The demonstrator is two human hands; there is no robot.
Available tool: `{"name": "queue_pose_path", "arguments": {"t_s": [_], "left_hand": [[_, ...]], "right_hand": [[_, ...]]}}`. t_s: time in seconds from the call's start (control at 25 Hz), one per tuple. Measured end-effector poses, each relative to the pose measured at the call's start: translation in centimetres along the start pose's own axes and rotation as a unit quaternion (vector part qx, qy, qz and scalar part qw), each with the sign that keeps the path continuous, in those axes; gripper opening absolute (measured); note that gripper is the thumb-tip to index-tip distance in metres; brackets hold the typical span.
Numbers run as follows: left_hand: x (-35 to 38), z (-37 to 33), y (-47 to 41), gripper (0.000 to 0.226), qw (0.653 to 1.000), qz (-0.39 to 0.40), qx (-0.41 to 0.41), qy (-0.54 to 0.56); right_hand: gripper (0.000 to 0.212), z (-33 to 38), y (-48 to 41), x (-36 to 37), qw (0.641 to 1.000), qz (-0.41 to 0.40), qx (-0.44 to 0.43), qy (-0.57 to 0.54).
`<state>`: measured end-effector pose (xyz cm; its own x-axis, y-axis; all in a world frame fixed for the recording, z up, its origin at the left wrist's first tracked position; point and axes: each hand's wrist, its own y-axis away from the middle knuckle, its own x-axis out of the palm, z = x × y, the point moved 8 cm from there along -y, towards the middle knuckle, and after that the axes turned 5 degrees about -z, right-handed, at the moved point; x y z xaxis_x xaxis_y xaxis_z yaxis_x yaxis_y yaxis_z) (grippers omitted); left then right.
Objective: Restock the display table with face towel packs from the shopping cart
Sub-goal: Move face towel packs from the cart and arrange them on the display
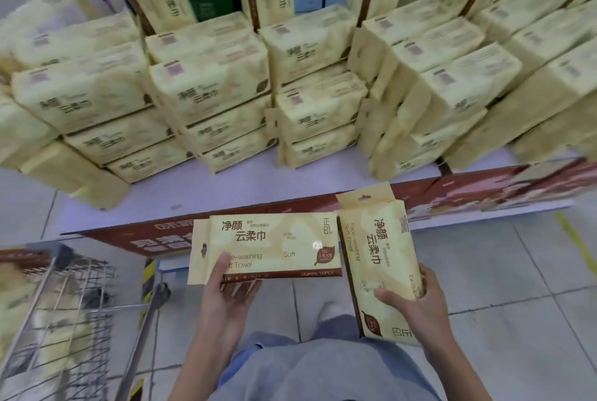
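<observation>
As left grip and right grip each clasped a towel pack, we judged the tabletop's front edge, laid flat, best.

The scene is lit brightly and evenly; shadows are faint. A small glare spot is caught on the horizontal pack. It and the upright pack are rendered sharp. Stacked packs and cart are motion-blurred. The table edge is bowed by lens distortion.

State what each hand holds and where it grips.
Left hand: horizontal pack, by its lower edge near the left end. Right hand: upright pack, around its lower half.
</observation>
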<state>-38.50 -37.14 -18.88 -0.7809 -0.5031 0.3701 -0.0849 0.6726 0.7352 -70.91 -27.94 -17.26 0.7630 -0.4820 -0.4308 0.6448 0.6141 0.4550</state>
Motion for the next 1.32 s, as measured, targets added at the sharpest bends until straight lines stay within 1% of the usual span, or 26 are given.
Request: {"name": "queue_pose_path", "arguments": {"t_s": [0.12,0.24,0.36,0.44,0.52,0.56,0.64,0.72,0.88,1.0,1.12,1.32], "left_hand": [[2.0,1.2,0.2,0.032,1.000,-0.020,0.012,0.021],[3.1,0.9,-0.1,0.023,0.998,-0.050,0.028,0.041],[3.7,0.1,-1.1,0.020,0.995,-0.070,0.037,0.055],[4.3,-0.4,-2.1,0.017,0.995,-0.073,0.039,0.058],[5.4,-0.9,-3.6,0.016,0.996,-0.067,0.035,0.056],[6.0,-1.2,-4.3,0.017,0.996,-0.061,0.029,0.054],[7.6,-2.0,-5.4,0.022,0.997,-0.043,0.020,0.054],[9.1,-2.8,-6.6,0.028,0.997,-0.037,0.010,0.061],[11.3,-4.4,-7.8,0.033,0.997,-0.023,0.013,0.072],[11.7,-4.9,-8.3,0.035,0.996,-0.031,0.014,0.081],[12.0,-5.0,-8.4,0.033,0.996,-0.034,0.014,0.085],[12.7,-4.6,-8.1,0.024,0.994,-0.039,0.019,0.100]], "right_hand": [[0.078,2.5,-3.5,-1.5,0.999,0.024,-0.027,0.028],[0.084,7.3,-6.7,-1.1,0.995,0.055,-0.073,0.048],[0.090,13.5,-9.0,1.4,0.983,0.096,-0.144,0.061],[0.088,18.4,-9.8,3.4,0.968,0.122,-0.206,0.079],[0.092,24.0,-10.6,5.6,0.939,0.152,-0.288,0.110],[0.097,26.9,-11.0,6.7,0.917,0.163,-0.335,0.144],[0.105,32.4,-11.8,8.6,0.856,0.172,-0.430,0.231],[0.107,36.8,-13.4,10.7,0.803,0.175,-0.488,0.293],[0.108,40.5,-17.3,13.8,0.735,0.190,-0.513,0.402],[0.107,41.0,-19.2,15.1,0.696,0.208,-0.524,0.444],[0.106,40.9,-20.2,15.6,0.654,0.209,-0.545,0.482],[0.107,41.2,-21.2,15.8,0.629,0.207,-0.563,0.495]]}}
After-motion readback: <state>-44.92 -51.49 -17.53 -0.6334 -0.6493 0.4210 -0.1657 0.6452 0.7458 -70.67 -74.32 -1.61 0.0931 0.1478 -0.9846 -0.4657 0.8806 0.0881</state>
